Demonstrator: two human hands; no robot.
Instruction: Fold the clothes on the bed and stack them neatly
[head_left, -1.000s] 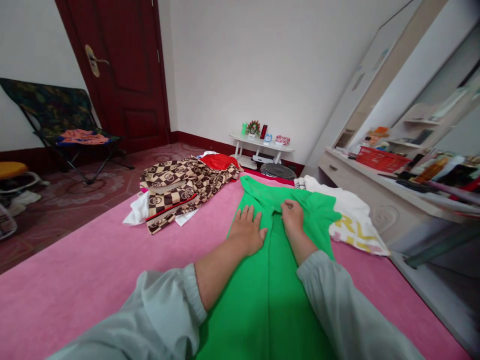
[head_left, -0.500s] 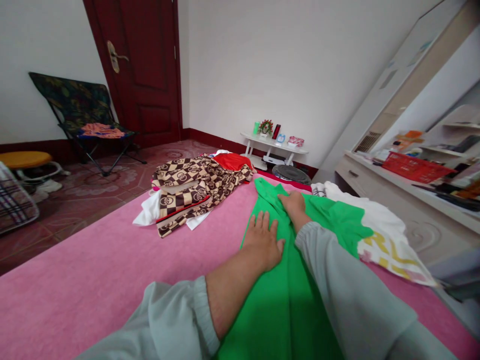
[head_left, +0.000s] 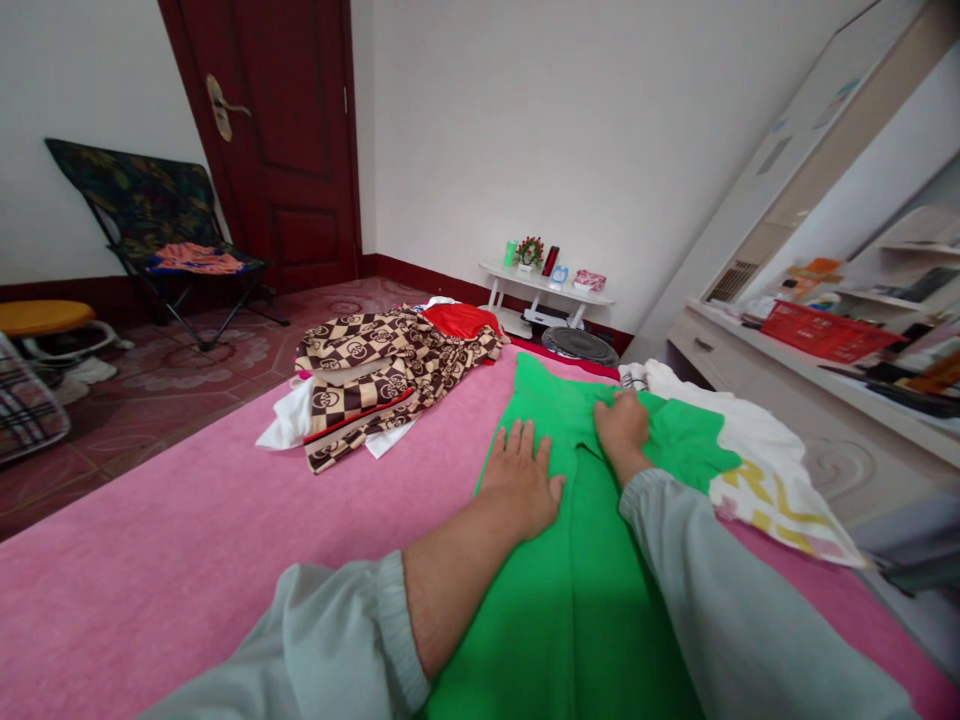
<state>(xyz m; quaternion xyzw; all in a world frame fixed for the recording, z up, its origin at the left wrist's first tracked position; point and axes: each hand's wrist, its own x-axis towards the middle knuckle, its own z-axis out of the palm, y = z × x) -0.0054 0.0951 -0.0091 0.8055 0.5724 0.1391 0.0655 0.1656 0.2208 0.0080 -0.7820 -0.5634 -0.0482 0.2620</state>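
A bright green garment (head_left: 592, 560) lies spread lengthwise on the pink bed cover (head_left: 187, 540). My left hand (head_left: 521, 478) rests flat on the garment's left part, fingers stretched out and apart. My right hand (head_left: 622, 425) lies further up on the green cloth, knuckles up and fingers curled down into the fabric; whether it pinches a fold is hidden. Both arms wear pale grey sleeves.
A brown checked cloth pile (head_left: 375, 385) with a red piece (head_left: 459, 320) lies at the bed's far left. A white printed shirt (head_left: 757, 470) lies right of the green garment. A dresser (head_left: 795, 400) stands right, a low white shelf (head_left: 547, 290) beyond, a folding chair (head_left: 150, 230) by the door.
My right hand slid from the garment's top middle toward the right and slightly nearer. The left hand stayed flat in place. The view shifted a little.
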